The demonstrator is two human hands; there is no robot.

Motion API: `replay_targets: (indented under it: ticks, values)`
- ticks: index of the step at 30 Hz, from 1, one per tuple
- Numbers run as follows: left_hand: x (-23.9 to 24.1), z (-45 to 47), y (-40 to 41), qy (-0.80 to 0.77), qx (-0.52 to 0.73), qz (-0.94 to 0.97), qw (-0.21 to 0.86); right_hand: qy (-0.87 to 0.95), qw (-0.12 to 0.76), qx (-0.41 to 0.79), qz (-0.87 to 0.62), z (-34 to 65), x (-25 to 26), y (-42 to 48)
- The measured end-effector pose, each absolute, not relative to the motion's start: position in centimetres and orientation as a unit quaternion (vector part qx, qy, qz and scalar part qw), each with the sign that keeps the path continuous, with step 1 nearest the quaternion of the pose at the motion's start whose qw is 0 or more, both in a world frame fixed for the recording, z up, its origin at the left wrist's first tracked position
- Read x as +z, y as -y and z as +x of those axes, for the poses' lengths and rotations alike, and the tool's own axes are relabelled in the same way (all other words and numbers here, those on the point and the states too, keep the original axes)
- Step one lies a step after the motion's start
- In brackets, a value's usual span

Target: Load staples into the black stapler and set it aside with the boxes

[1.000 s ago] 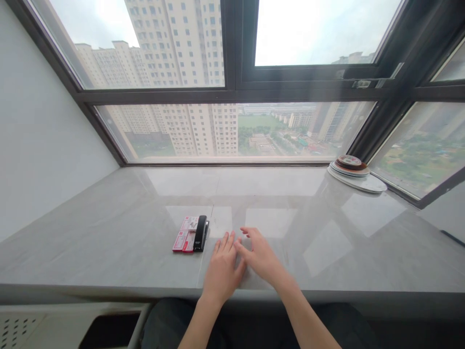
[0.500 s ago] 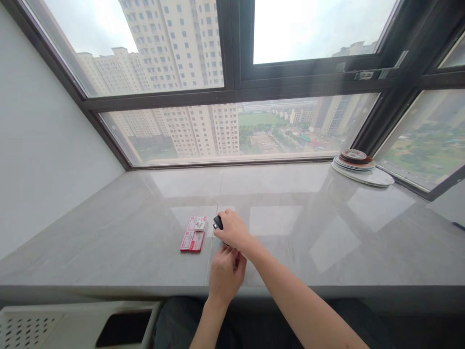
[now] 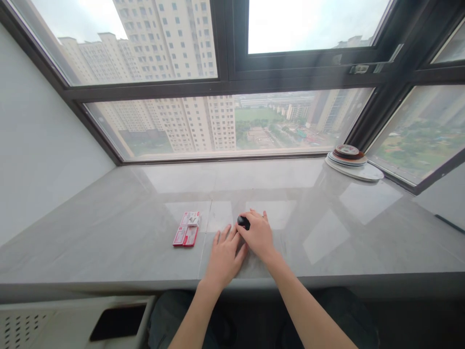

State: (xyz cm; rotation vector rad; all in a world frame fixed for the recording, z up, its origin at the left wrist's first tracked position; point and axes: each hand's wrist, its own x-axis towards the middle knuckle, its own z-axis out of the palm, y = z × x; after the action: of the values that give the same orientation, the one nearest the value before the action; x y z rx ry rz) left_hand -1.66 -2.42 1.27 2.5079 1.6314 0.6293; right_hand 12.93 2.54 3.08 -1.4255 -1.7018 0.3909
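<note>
My right hand (image 3: 258, 236) is wrapped around a black stapler (image 3: 243, 222), whose rounded front end pokes out past my fingers just above the grey stone sill (image 3: 109, 232). My left hand (image 3: 224, 256) lies flat on the sill with its fingers stretched out, touching the right hand's side. Two red and white staple boxes (image 3: 187, 230) lie side by side on the sill, a short way left of my left hand.
A stack of round plates or coasters (image 3: 350, 162) sits at the far right corner of the sill by the dark window frame. A white wall closes the left side. Below the sill's front edge at lower left is a white perforated cover (image 3: 43, 322).
My right hand picked the black stapler up from beside the red boxes and carried it right, in front of me. My left hand curled, then flattened again on the sill.
</note>
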Motion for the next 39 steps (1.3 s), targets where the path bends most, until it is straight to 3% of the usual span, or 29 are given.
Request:
replay_targets:
  ticks: [5,9,14,20,23,30,34,39]
  values:
    - [0.8,-2.0,1.0,-0.558,0.22,0.798,0.054,0.488,0.602,0.331,-0.539,14.3,3.4,-5.3]
    - [0.4,-1.9,0.1,-0.553,0.252,0.791,0.066,0.377,0.636,0.44,-0.509,18.6,2.5,-5.9]
    - [0.9,-2.9,0.1,-0.542,0.292,0.782,0.092,0.36,0.586,0.547,-0.477,22.7,1.6,-2.9]
    - [1.9,-7.1,2.6,-0.711,0.333,0.614,-0.089,0.314,0.568,0.626,-0.432,24.4,1.3,3.2]
    - [1.2,-8.5,4.2,-0.743,0.3,0.589,-0.107,0.351,0.504,0.626,-0.481,24.1,1.0,4.8]
    - [1.2,-7.2,4.6,-0.594,0.331,0.727,0.098,0.532,0.312,0.573,-0.541,21.0,2.2,4.4]
    - [2.0,-3.5,3.2,-0.519,0.346,0.755,0.203,0.529,0.284,0.627,-0.497,19.7,3.8,3.3]
    - [2.0,-0.9,2.2,-0.467,0.347,0.777,0.24,0.565,0.253,0.571,-0.54,21.0,3.2,1.3]
